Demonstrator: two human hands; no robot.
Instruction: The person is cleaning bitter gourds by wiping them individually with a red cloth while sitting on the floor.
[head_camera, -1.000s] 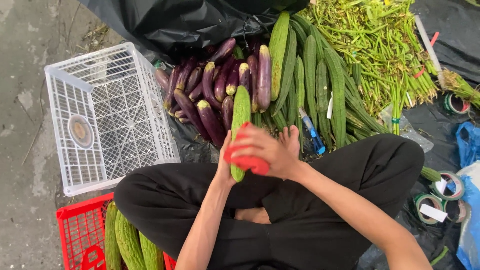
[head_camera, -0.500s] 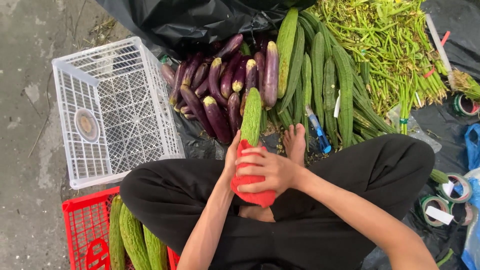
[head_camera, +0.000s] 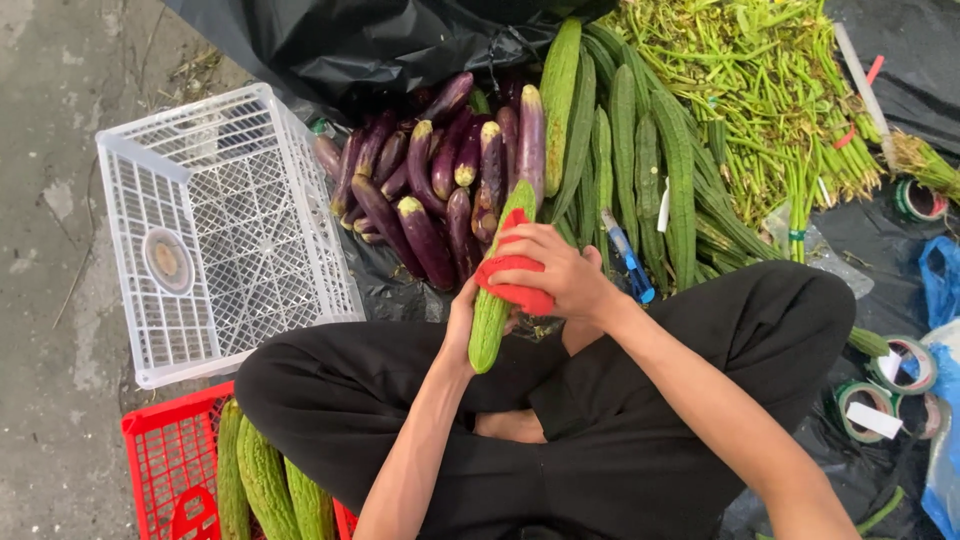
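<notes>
A long green gourd (head_camera: 492, 312) stands tilted over my crossed legs in black trousers (head_camera: 640, 400). My left hand (head_camera: 462, 318) grips it from behind near its lower half. My right hand (head_camera: 560, 272) presses a red cloth (head_camera: 508, 270) around the gourd's middle. Only the gourd's tip and lower end show past the cloth.
A white plastic crate (head_camera: 215, 230) lies empty at my left. A red crate (head_camera: 170, 470) with several green gourds sits by my left knee. Ahead lie purple eggplants (head_camera: 430, 190), long ridged gourds (head_camera: 640, 170) and green stalks (head_camera: 770, 90) on black sheeting. Tape rolls (head_camera: 895, 375) lie at right.
The gourd has tilted and slid down across my lap, and my right hand with the red cloth has moved up along it toward its upper half.
</notes>
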